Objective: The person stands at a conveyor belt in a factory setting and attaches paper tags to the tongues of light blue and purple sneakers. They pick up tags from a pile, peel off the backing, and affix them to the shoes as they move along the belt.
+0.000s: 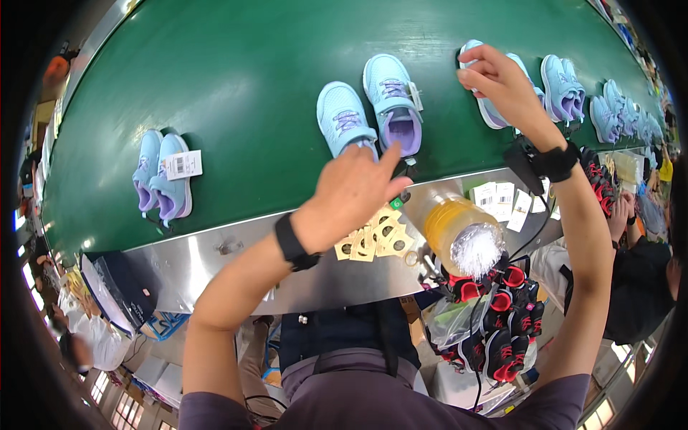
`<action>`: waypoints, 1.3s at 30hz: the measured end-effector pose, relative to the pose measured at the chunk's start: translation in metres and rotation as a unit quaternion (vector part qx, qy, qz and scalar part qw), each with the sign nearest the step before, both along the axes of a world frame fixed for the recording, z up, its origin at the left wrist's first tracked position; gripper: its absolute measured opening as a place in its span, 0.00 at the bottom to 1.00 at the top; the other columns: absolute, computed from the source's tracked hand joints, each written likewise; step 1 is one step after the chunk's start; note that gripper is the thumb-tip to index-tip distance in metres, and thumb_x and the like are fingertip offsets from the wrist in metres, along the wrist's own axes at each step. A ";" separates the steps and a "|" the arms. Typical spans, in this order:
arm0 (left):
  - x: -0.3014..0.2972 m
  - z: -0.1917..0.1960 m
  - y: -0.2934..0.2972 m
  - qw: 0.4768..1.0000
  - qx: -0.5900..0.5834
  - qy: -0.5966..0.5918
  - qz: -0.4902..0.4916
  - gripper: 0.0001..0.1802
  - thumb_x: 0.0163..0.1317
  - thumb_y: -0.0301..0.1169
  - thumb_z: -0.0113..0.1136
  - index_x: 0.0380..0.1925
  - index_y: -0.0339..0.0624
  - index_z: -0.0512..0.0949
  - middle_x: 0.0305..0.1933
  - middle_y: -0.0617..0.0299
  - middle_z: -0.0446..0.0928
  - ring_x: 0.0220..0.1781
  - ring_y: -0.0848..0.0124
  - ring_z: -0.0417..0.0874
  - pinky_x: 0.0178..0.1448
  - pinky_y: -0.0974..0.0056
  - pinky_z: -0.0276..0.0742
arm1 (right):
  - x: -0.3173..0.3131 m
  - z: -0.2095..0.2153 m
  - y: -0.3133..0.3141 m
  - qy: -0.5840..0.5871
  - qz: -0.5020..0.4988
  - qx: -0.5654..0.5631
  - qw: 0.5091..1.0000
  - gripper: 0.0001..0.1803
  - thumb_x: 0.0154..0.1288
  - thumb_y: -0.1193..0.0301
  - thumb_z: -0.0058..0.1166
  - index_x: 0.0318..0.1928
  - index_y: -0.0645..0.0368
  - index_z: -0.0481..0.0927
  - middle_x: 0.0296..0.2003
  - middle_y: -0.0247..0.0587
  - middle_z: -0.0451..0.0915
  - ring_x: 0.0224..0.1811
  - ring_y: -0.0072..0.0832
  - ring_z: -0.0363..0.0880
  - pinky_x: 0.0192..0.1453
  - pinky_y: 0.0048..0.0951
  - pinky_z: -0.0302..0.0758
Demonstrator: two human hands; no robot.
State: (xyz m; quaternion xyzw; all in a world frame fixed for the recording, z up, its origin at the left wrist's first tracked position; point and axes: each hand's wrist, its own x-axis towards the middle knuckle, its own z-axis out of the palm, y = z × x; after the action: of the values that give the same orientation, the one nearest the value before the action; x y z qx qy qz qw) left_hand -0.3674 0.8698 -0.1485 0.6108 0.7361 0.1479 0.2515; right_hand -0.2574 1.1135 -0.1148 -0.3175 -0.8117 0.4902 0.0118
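A green conveyor belt (236,79) carries pairs of light blue child's shoes with purple lining. My left hand (351,193) hovers at the heel of the middle pair (369,107), index finger stretched toward the right shoe's heel; whether it grips anything I cannot tell. My right hand (502,79) reaches further right and pinches the edge of another light blue shoe (494,111). Both wrists wear black bands. A tagged pair (163,175) lies at the belt's left.
More blue pairs (566,93) run off to the right. On the steel ledge (215,258) lie yellow card tags (373,236), white labels (502,197) and a yellow jar of white fasteners (459,233). Black and red shoes (502,330) hang below. Another person (638,265) stands right.
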 end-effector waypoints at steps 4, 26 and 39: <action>0.021 -0.029 0.001 0.996 0.058 0.012 0.065 0.20 0.58 0.49 0.56 0.44 0.49 0.73 0.18 0.53 0.74 0.21 0.56 0.77 0.23 0.55 0.72 | 0.023 0.023 -0.009 -0.026 0.074 0.021 0.997 0.12 0.63 0.70 0.53 0.43 0.65 0.74 0.30 0.34 0.77 0.33 0.18 0.73 0.39 0.20 0.70; -0.030 0.002 -0.271 0.957 -0.161 -0.061 0.235 0.27 0.44 0.43 0.70 0.37 0.37 0.71 0.38 0.51 0.73 0.39 0.52 0.76 0.39 0.52 0.72 | 0.106 -0.053 -0.313 -0.119 -0.177 0.208 0.955 0.15 0.59 0.74 0.54 0.47 0.62 0.74 0.27 0.46 0.78 0.28 0.42 0.78 0.33 0.37 0.73; 0.063 -0.038 -0.208 0.938 -0.114 -0.077 0.319 0.31 0.50 0.42 0.68 0.43 0.32 0.64 0.41 0.41 0.72 0.36 0.43 0.79 0.35 0.48 0.76 | 0.126 -0.078 -0.288 -0.187 -0.241 0.120 0.945 0.14 0.51 0.68 0.64 0.34 0.63 0.76 0.29 0.43 0.76 0.32 0.36 0.76 0.35 0.34 0.72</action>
State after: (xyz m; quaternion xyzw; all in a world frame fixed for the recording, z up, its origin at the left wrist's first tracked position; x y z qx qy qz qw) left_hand -0.3040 0.6620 -0.1865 0.2979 0.8826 0.1823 0.3148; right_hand -0.1319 0.8260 -0.1931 -0.5856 -0.7513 0.3038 0.0156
